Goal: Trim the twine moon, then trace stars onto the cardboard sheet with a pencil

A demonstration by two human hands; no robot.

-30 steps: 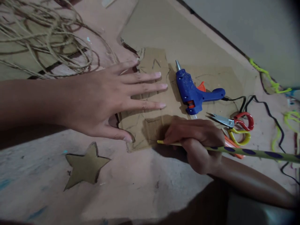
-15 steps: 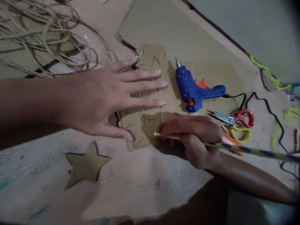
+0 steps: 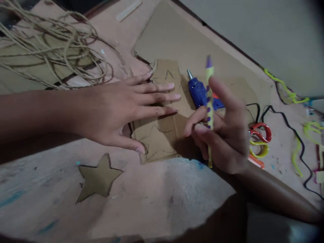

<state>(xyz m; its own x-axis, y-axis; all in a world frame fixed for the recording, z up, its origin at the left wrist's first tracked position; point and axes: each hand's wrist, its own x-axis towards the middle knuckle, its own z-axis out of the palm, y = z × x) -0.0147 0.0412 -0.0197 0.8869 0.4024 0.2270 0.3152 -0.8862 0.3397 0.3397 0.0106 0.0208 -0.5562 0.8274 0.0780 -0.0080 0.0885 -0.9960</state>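
My left hand lies flat with fingers spread on a piece of cardboard that bears pencil-drawn star lines. My right hand is closed round a yellow pencil with purple dots, its purple end pointing toward the far side. The pencil is off the drawn lines, at the right of the cardboard. Partly hidden behind the right hand is a blue glue gun. A cut-out cardboard star rests on the table, nearer to me than the left hand.
Loose twine is heaped at the upper left. Scissors with red and yellow handles lie beyond the right hand, near a black cord. A large cardboard sheet extends behind. Yellow yarn is at the right.
My right hand has lifted the pencil away from the drawn lines and turned it from lying sideways to pointing away from me. The left hand stays pressed on the cardboard.
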